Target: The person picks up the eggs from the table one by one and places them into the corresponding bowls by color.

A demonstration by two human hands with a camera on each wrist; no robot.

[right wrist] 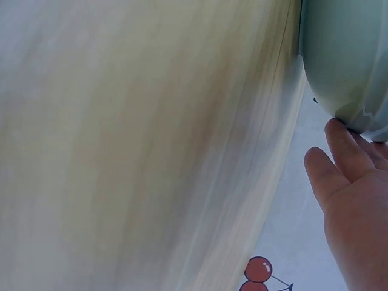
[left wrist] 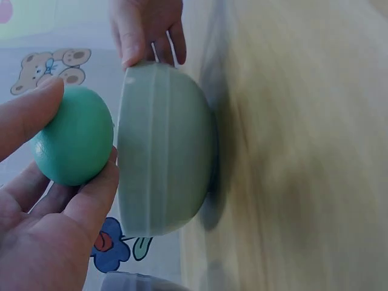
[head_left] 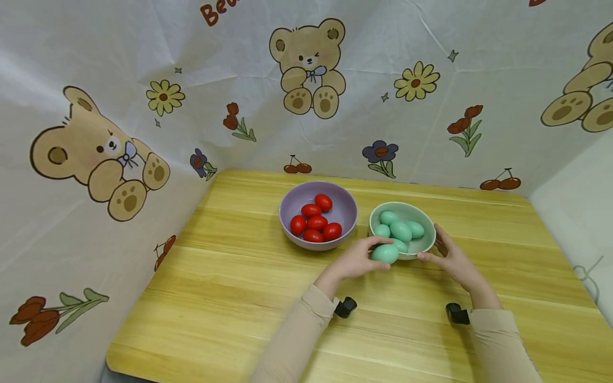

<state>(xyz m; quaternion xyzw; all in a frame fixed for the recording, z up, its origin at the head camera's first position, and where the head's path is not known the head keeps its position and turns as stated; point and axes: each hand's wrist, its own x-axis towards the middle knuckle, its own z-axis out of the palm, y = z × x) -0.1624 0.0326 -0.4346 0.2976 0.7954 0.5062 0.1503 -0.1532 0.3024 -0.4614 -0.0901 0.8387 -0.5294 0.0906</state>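
My left hand (head_left: 356, 259) pinches a mint-green egg (head_left: 385, 254) between thumb and fingers, at the near left rim of a pale green bowl (head_left: 423, 246). In the left wrist view the egg (left wrist: 75, 136) is beside the bowl's outer wall (left wrist: 167, 151), above the tabletop. Several more mint-green eggs (head_left: 401, 231) lie inside that bowl. On the bowl's right side, my right hand (head_left: 455, 261) holds it, thumb at the rim and fingers against the outer wall. The right wrist view shows those fingertips (right wrist: 337, 128) under the curve of the bowl (right wrist: 348, 60).
Left of the green bowl, a larger purple bowl (head_left: 346, 202) contains several red eggs (head_left: 316, 223). Both bowls stand on a wood-grain table (head_left: 215, 298). A white cloth (head_left: 230, 58) printed with bears and flowers hangs behind and at the left side.
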